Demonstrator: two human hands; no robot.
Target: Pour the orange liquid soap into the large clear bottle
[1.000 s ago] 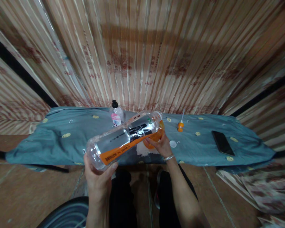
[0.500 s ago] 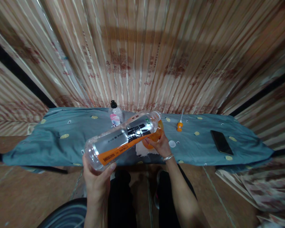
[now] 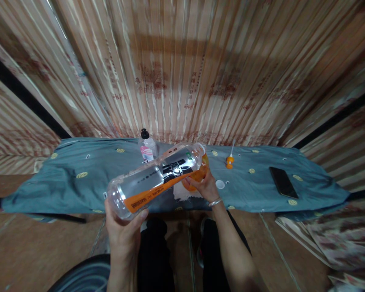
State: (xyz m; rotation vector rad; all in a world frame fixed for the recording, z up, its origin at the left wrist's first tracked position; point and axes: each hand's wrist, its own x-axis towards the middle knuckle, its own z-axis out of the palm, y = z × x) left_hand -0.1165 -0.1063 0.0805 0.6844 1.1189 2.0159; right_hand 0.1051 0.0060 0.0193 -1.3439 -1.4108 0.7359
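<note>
My left hand (image 3: 124,227) grips the base of a large clear plastic bottle (image 3: 152,182) with a silver, black and orange label. The bottle is tilted, its uncapped-looking neck up at the right, close over an orange bottle (image 3: 197,175). My right hand (image 3: 205,184) is wrapped round that orange bottle, which is partly hidden behind the clear one. Under it lies a torn white tissue (image 3: 184,194). An orange spray pump head (image 3: 230,161) with a thin tube rests to the right, and a round white cap (image 3: 220,185) lies beside my right hand.
A clear bottle with a black top (image 3: 146,148) stands behind the tilted bottle. On the right of the teal cloth-covered table (image 3: 76,190) lies a black phone (image 3: 283,182). Pleated curtains (image 3: 182,81) hang behind, and a dark round tub (image 3: 85,275) stands on the floor at lower left.
Almost nothing differs; both hands keep their hold and the tilted bottle stays over the orange one. The whole view shifts very slightly.
</note>
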